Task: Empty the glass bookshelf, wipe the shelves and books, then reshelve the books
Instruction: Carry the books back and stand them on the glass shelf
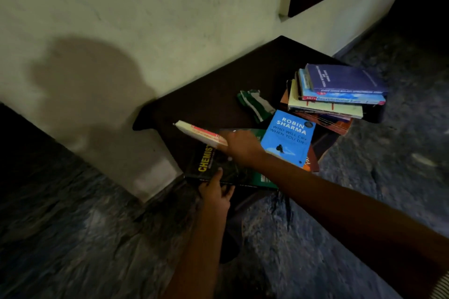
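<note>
A dark tabletop [213,94] stands against a pale wall [121,31], and the books of the task lie on it in three groups. At 2 o'clock from the middle of the tabletop there is one untidy stack of books [340,104]; I can count at least five in it, with one purple book [347,79] on the top, but the lower ones are too much hidden for an exact number. At 5 o'clock from the middle, one blue book [289,138] lies face up, and one reddish-brown book [313,160] shows under its near corner. Between the blue book and the stack, at 3 o'clock, is one crumpled green and white cloth [256,104]. At 6 o'clock, at the near edge, lies one dark chemistry book [206,160], and one green book [263,178] touches its right side. Two bare hands are in view. The left hand [216,192] holds the near edge of the chemistry book: its thumb [220,172] lies on the cover and the grip is closed around the edge. The right hand [240,144] is above the chemistry book, and its grip is clamped on one thin book with a red and white spine [201,133], which points to 10 o'clock, lifted over the tabletop. Around is a dark stone floor [388,165].
</note>
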`<state>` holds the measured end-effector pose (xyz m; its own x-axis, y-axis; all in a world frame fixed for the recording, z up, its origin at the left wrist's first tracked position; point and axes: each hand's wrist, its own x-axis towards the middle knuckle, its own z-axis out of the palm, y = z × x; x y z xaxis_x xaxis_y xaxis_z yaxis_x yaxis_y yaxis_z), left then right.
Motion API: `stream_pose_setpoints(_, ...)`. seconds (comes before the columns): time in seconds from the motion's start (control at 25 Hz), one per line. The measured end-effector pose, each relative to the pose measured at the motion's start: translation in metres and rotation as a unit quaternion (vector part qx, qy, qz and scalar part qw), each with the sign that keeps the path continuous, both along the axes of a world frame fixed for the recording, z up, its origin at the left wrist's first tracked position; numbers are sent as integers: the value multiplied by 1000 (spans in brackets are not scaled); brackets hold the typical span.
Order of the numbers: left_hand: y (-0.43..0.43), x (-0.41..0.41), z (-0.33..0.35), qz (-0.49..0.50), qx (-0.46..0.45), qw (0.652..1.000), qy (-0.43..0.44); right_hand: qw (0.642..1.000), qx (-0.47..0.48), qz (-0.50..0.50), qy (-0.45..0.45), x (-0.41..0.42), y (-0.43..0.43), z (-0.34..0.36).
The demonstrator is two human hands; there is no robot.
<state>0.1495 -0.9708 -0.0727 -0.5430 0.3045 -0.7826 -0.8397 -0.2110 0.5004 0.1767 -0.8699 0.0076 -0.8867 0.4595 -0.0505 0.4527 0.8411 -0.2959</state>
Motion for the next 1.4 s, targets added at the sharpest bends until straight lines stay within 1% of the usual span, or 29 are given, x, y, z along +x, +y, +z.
stream_pose_setpoints(0.12,11,-6,19,15,-14,997,80,998,-14,-18,64,12,3,22)
stream_pose_setpoints(0.24,1,-26,52,47,30,977,208,985,-9,-31,168,28,-1,55)
stream_pose_setpoints(0.32,-14,-37,79,5,60,956,288,970,-20,-52,238,46,2,83)
stream_pose_setpoints(0.36,-20,-40,94,-26,73,944,319,963,-27,-64,259,57,6,95)
stream_pose_setpoints(0.44,-20,-38,130,-84,90,919,375,957,-35,-89,272,88,19,114)
stream_pose_setpoints(0.48,-15,-33,150,-112,87,900,412,956,-37,-100,273,106,26,119)
stream_pose_setpoints(0.6,26,-7,188,-186,75,845,495,952,-52,-150,263,169,61,123)
stream_pose_setpoints(0.72,91,44,201,-239,106,818,512,932,-76,-204,291,239,108,121)
stream_pose_setpoints(0.8,140,90,204,-280,130,792,527,919,-69,-232,312,285,144,122)
stream_pose_setpoints(0.96,260,190,210,-373,122,740,547,896,-39,-309,318,392,225,122)
stream_pose_setpoints(1.04,316,238,208,-397,128,714,562,884,-33,-340,318,444,262,117)
stream_pose_setpoints(1.16,392,300,192,-410,136,701,568,855,-41,-398,330,503,322,99)
stream_pose_setpoints(1.28,461,339,164,-430,127,690,568,825,-51,-452,335,537,387,71)
stream_pose_setpoints(1.32,483,345,153,-429,120,688,573,820,-55,-462,333,545,410,60)
stream_pose_setpoints(1.4,521,346,138,-420,104,696,573,820,-67,-467,325,553,453,44)
